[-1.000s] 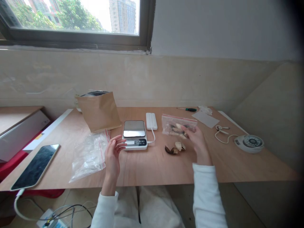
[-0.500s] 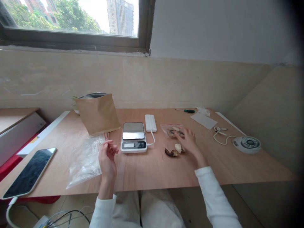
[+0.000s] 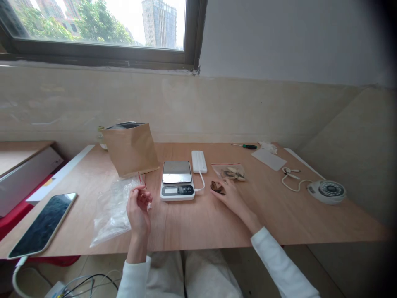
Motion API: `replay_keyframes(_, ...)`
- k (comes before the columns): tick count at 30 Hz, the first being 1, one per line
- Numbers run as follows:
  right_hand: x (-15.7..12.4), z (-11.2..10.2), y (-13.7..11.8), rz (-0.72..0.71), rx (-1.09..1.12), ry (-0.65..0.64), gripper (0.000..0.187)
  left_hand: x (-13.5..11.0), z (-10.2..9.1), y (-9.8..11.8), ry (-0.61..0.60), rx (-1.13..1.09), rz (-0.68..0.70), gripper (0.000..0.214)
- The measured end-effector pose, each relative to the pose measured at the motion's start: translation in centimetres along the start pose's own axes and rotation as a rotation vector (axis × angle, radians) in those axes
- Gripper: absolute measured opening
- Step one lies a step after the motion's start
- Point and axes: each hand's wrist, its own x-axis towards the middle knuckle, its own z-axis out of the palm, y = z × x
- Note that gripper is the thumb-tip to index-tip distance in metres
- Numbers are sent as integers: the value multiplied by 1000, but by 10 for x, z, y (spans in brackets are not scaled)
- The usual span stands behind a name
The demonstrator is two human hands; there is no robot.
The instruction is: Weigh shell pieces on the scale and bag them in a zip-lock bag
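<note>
My left hand (image 3: 138,211) hovers over the table with curled fingers, just right of a clear plastic zip bag (image 3: 111,215). A small whitish bit (image 3: 149,206) shows at its fingertips, too small to name. My right hand (image 3: 232,199) lies open and flat on the table, its fingertips almost at a dark curved shell piece (image 3: 218,187). Behind that sits a flat zip bag (image 3: 228,172) with pale pieces inside. A digital kitchen scale (image 3: 177,181) stands between my hands, and nothing lies on its steel top.
A kraft paper bag (image 3: 132,150) stands at the back left of the wooden table (image 3: 192,227). Also on it are a white power bank (image 3: 199,161), a screwdriver (image 3: 249,146), a white card (image 3: 268,159), a smartphone (image 3: 41,225) and a round white corded device (image 3: 327,191).
My right hand has moved left and flattened on the table. The pale piece beside the dark shell no longer shows. The zip bag now lies flat and uncovered. My left hand has barely moved.
</note>
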Motion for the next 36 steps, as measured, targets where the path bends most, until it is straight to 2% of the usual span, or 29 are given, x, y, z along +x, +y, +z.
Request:
replay_keyframes(4,59,9,-61,-158,2,-64,38,-2,-4,5,-35,11,-43,21)
replay_keyframes(7,100,31,-97,-258,-52,-143,38,-4,-9,13,-57,25,-19,20)
replay_keyframes(9,117,49,-109,-297,-134,-191,37,-2,-14,20,-39,13,24,19)
replay_keyframes(12,127,74,-113,-278,-219,-219,39,3,-24,28,-1,-3,62,20)
replay_keyframes(15,123,87,-107,-232,-200,-226,48,9,-36,32,25,36,84,20)
replay_keyframes(17,119,87,-100,-208,-138,-229,57,12,-42,33,40,108,111,20)
replay_keyframes(20,114,75,-93,-174,-16,-211,64,19,-44,34,36,318,195,22)
replay_keyframes(23,113,56,-92,-164,95,-160,63,34,-30,44,28,548,356,27)
replay_keyframes(28,99,25,-103,-196,228,-52,50,84,26,75,136,822,730,40)
replay_keyframes(30,86,16,-109,-209,244,-39,44,110,47,85,241,881,785,42)
replay_keyframes(32,70,10,-115,-209,249,-37,38,134,60,90,289,920,820,47)
replay_keyframes(34,53,9,-121,-196,253,-40,34,153,65,90,310,943,807,59)
replay_keyframes(36,38,11,-128,-178,264,-40,30,166,65,88,301,930,738,68)
